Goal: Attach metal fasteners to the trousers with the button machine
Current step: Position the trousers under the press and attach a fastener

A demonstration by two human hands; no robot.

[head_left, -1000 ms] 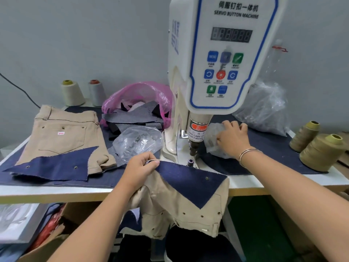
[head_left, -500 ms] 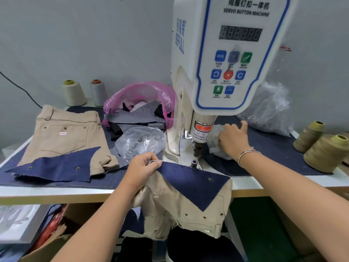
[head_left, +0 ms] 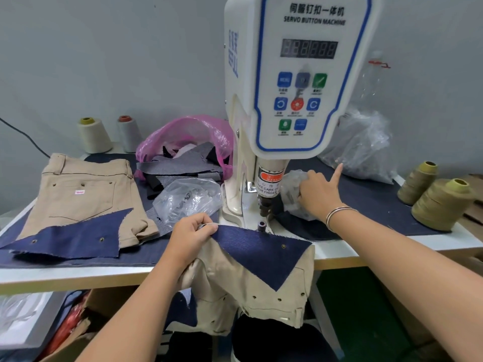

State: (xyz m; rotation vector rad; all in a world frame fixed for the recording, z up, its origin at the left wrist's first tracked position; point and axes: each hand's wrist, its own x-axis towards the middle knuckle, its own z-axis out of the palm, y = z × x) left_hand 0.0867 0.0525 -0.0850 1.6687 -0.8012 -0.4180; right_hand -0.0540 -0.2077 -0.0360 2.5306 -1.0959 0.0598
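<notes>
Trousers [head_left: 251, 288] in tan hang over the front edge of the table [head_left: 78, 275], with a dark blue denim patch [head_left: 261, 249] lying on top, just below the button machine [head_left: 300, 82]. Your left hand [head_left: 190, 236] has a narrow grip, thumb and fingers pinching the patch's upper edge together with the trousers. Your right hand [head_left: 318, 194] rests on a small clear bag [head_left: 292, 189] just right of the machine's punch, most fingers curled into the plastic and the index finger pointing up; you wear thin bangles on that wrist. On the table to your left lies a second tan pair [head_left: 81, 194] with another blue patch, beside a clear bag of parts [head_left: 188, 197] and a pink bag of scraps [head_left: 188, 142]. Thread cones [head_left: 441, 202] stand at the right, more at the back left against a grey wall.
</notes>
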